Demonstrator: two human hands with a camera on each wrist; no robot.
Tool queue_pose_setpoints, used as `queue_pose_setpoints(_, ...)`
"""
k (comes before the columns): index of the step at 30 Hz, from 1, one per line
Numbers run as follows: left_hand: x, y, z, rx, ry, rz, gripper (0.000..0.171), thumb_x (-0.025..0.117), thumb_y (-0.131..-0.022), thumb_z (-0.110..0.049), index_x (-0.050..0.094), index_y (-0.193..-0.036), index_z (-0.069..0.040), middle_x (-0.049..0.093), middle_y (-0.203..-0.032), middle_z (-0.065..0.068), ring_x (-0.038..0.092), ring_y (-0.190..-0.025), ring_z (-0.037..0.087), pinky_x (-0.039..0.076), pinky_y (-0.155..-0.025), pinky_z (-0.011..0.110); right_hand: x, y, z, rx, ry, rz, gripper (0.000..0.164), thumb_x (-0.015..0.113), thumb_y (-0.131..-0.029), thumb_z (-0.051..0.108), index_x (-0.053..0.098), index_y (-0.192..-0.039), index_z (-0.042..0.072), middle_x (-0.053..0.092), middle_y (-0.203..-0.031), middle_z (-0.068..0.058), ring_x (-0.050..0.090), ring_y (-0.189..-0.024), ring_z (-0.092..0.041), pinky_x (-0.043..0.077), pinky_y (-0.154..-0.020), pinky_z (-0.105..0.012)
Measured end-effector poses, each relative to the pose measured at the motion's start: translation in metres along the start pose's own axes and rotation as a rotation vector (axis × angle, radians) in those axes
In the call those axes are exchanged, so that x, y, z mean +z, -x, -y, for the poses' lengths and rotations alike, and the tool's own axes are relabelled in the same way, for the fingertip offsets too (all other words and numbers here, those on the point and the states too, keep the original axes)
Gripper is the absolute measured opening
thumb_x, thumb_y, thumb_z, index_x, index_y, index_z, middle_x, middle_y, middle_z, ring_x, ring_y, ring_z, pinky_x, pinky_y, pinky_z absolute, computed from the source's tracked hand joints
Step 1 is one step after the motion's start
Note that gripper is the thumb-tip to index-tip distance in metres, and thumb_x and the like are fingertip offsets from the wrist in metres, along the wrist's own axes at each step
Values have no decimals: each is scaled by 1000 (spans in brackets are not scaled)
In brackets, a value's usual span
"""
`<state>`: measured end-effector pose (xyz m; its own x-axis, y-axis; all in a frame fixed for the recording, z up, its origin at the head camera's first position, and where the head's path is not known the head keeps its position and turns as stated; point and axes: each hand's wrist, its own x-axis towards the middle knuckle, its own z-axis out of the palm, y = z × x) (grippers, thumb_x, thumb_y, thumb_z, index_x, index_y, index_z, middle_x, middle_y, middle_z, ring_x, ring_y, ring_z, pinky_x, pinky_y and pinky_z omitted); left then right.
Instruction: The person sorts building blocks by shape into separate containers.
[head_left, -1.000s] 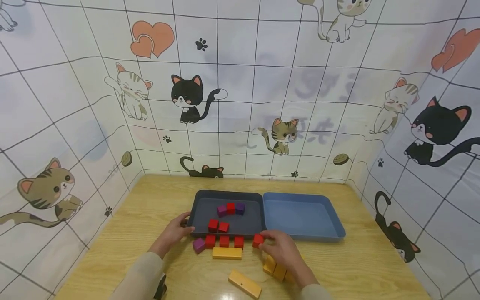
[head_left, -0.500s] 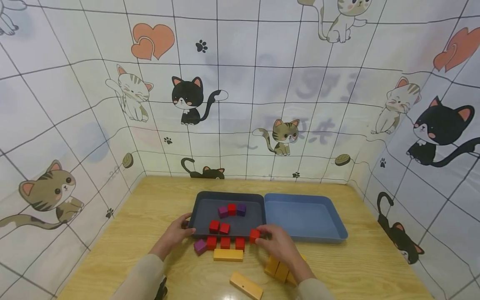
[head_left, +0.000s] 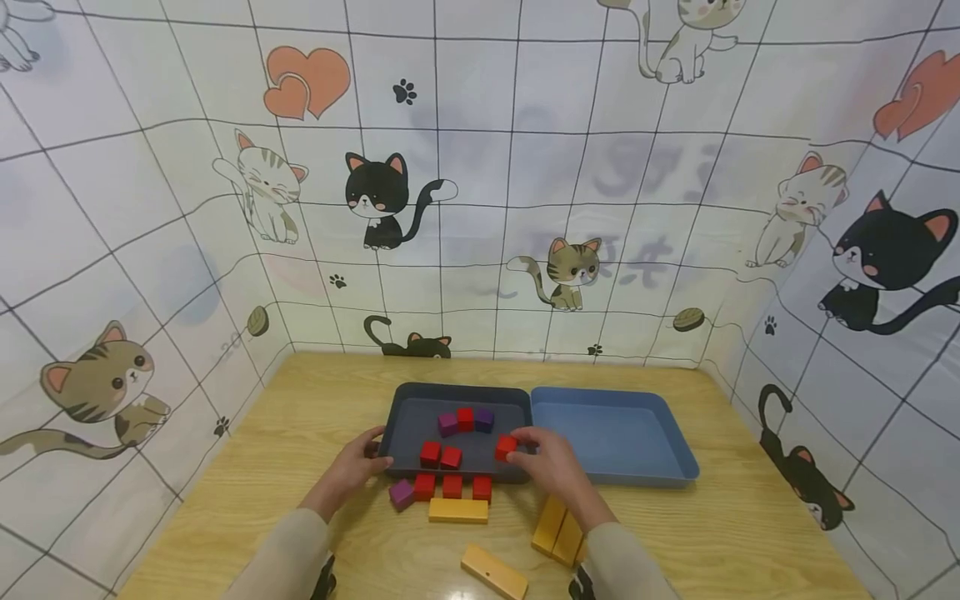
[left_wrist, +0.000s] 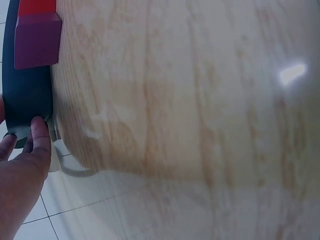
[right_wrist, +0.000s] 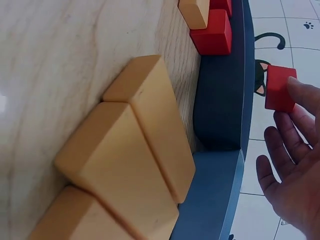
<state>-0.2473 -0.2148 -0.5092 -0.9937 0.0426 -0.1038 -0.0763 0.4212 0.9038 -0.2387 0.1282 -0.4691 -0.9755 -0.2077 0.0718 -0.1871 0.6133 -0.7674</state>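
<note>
My right hand (head_left: 557, 465) pinches a red cube (head_left: 506, 448) between thumb and fingers, over the right part of the dark grey tray (head_left: 411, 417). The right wrist view shows this held cube (right_wrist: 280, 89) above the tray's rim. At the tray's left end, my left hand (head_left: 347, 472) grips the side near the front corner with thumb and fingers. Within the tray, a red cube (head_left: 465, 418) sits between a purple cube (head_left: 447, 425) and a darker violet cube (head_left: 484, 421). Two more red cubes (head_left: 430, 454) lie nearer its front wall.
A blue tray (head_left: 611, 433) adjoins the dark one on the right. Along the dark tray's front stand a purple cube (head_left: 402, 495) and three red cubes (head_left: 452, 487), with a yellow block (head_left: 458, 511) before them. Another yellow block (head_left: 495, 572) and several grouped ones (head_left: 551, 529) lie nearer me.
My right hand has carried the red cube from the table in front of the dark tray, up over its front wall and slightly left. The left hand has stayed at the tray's side.
</note>
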Motion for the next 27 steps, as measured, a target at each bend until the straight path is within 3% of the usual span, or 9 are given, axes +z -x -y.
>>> queue_pose_setpoints(18,-1,1,6,13,14,-19,61,67,-90,1,44,-145,2,59,-124,27,57,-111,35,48,-91,47,30,-44,11,-39,48,19,33,75,-88,18,71,-118,7,68,-117,-9,61,-104,-30,50,-88,-49)
queue_pose_setpoints(27,-1,-1,2,25,8,-17,62,68,-89,0,43,-146,3,58,-124,26,57,-110,34,49,-90,48,44,-61,18,-38,54,20,34,76,-88,16,70,-119,4,70,-107,-8,64,-99,-26,51,-88,-47)
